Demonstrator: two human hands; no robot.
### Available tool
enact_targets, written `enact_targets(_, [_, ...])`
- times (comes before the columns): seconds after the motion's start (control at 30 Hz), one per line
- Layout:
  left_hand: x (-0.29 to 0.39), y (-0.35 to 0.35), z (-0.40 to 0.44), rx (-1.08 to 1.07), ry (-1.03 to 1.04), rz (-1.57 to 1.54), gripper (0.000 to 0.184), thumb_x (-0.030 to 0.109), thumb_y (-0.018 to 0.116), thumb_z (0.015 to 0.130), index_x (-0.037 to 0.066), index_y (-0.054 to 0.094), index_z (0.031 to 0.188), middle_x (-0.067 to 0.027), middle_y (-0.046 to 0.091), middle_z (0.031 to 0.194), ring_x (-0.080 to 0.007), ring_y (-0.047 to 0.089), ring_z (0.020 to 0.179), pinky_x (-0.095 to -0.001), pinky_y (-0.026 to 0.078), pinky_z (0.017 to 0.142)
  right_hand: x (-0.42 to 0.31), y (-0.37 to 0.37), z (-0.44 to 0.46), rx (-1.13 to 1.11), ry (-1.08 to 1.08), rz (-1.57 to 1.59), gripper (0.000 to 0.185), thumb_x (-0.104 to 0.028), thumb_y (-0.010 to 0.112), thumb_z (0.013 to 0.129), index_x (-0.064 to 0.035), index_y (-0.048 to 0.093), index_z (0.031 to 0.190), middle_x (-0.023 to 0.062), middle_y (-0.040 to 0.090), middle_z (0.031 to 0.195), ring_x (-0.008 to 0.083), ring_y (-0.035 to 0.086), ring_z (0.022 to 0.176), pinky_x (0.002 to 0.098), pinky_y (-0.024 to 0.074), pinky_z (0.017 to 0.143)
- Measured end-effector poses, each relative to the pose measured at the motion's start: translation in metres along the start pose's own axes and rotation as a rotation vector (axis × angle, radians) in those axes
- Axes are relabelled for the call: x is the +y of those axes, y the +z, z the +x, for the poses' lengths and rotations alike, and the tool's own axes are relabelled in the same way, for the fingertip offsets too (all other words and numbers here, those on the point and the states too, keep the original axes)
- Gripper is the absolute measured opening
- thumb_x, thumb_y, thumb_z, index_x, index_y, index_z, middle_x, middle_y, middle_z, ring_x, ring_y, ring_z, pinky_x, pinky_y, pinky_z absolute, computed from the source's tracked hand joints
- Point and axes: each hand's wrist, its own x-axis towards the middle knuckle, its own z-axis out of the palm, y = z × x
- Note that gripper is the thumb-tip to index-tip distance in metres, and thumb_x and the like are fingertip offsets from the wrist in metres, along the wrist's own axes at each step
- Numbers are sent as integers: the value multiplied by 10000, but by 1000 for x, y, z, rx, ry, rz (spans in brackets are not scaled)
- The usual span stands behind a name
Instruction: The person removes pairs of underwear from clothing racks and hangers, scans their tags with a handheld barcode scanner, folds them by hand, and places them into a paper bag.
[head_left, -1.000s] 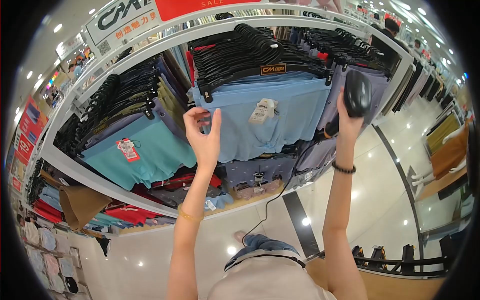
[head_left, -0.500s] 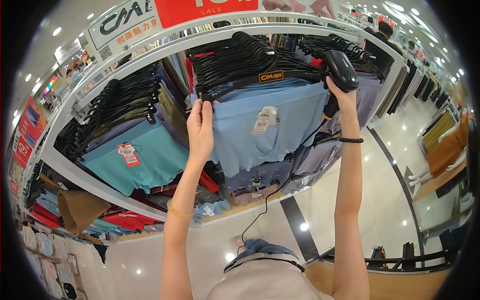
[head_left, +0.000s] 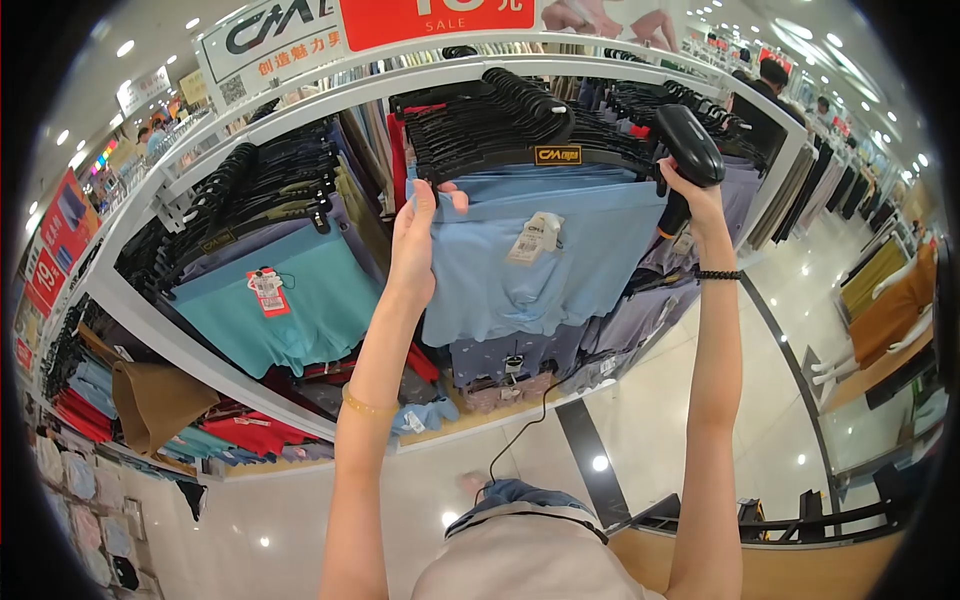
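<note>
My left hand (head_left: 415,240) grips the upper left corner of light blue boxer briefs (head_left: 490,285), thumb in front and fingertips showing beyond the waistband. The briefs hang from a black clip hanger (head_left: 500,162) with a CM label, and a white price tag (head_left: 533,238) lies on their front. In my right hand (head_left: 697,200) is a black handheld barcode scanner (head_left: 690,145), at the right end of the same hanger. That hand partly hides the scanner's handle. More blue briefs hang close behind.
Teal briefs (head_left: 280,310) with a red tag hang to the left. A white rack frame (head_left: 110,290) surrounds the garments. The scanner's black cable (head_left: 520,437) dangles past the lower shelf. Mannequins (head_left: 880,310) stand at right; a person (head_left: 770,88) is farther back.
The left end of the hanger and my left hand sit farther right in view. My left fingertips now show past the waistband. The scanner stays in my right hand.
</note>
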Motion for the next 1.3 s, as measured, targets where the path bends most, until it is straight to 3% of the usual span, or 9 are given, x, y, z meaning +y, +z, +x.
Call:
enact_targets(0.2, [-5,-7,3,-133,183,266,384,400,353,970,65,489,842,22,429,622,-64,369,632,-211,303,643,-1,3,9,64,-97,-24,144,-70,716,735,-30,660,862,-16,631,782,81,559,699,254,442,653])
enact_targets(0.4, [-14,-11,1,-166,203,290,326,335,377,975,67,451,805,20,416,596,-50,348,589,-201,287,576,-30,48,-29,442,-464,-584,234,3,679,666,26,608,888,76,632,744,151,599,664,260,457,643])
enact_targets(0.47, [-13,-12,2,-176,213,286,317,329,382,974,70,449,805,23,413,596,-45,337,580,-202,278,554,-48,79,-48,310,-544,-525,286,-14,641,600,-6,592,882,179,620,817,341,611,776,320,477,686])
enact_targets(0.53, [-11,-12,1,-185,227,317,310,323,387,973,71,449,805,24,410,595,-44,333,578,-203,276,543,-62,114,-57,13,-601,-441,377,-44,654,573,-19,573,940,172,604,819,352,600,764,361,481,689])
enact_targets(0.6, [-10,-15,2,-217,245,326,301,312,391,973,67,447,808,29,409,603,-42,329,580,-202,274,537,-71,154,-62,-105,-705,-385,314,-8,609,554,21,569,863,177,600,732,348,602,693,346,472,656])
enact_targets(0.67, [-13,-16,0,-242,249,360,293,299,393,974,61,447,811,34,409,617,-41,325,582,-201,272,534,-76,182,-56,-319,-676,-379,346,-24,629,549,-13,579,891,173,606,728,380,589,718,362,479,652])
enact_targets(0.77, [-12,-17,-5,-253,236,429,273,276,392,974,51,449,830,41,411,645,-40,320,585,-200,273,536,-83,201,-56,-442,-489,-445,353,-24,650,536,-35,591,884,156,624,715,358,609,719,366,484,645])
enact_targets(1.1, [-20,-30,-33,-228,6,522,232,224,431,957,3,478,1014,38,417,647,-37,339,597,-199,294,548,-68,207,-57,-336,-456,-415,285,-7,646,534,-19,594,814,161,622,706,365,599,713,370,483,648])
enact_targets(1.3, [-47,-38,-52,-83,149,404,195,192,455,944,9,495,996,-2,483,732,-58,400,670,-201,351,640,-88,192,-112,-186,-670,-362,353,-8,633,580,-18,569,927,189,607,757,398,564,805,400,463,688])
